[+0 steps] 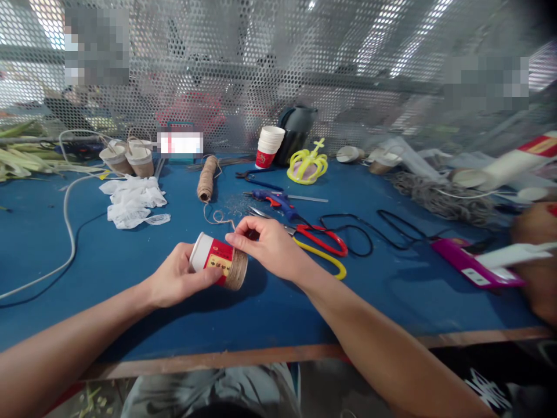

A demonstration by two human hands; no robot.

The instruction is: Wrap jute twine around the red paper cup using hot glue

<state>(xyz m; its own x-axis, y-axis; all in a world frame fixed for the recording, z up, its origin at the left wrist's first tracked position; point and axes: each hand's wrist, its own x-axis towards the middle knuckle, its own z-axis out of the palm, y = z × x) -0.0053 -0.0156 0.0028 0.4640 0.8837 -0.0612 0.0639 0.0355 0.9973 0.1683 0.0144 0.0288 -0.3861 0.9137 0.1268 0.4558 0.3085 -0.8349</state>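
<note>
My left hand (178, 277) is closed around a red and white paper cup (221, 261), which lies tilted on its side with its white open end toward the left. Brown twine (237, 271) is wound in rows around the cup's right end. Thumb and fingers of my right hand (270, 247) pinch the twine at the cup's upper side. From there the loose strand curls back to a twine spool (206, 179) lying beyond the cup. Scissors (324, 239) with red and yellow handles and a blue glue gun (276, 203) lie just past my right hand.
White gloves (133, 200) and two wrapped cups (140, 159) are at left. Behind stand stacked cups (266, 148), a dark jug (298, 133) and a yellow crown-shaped piece (307, 165). At right are black cable, a purple box (474, 267) and another person's hand (537, 249).
</note>
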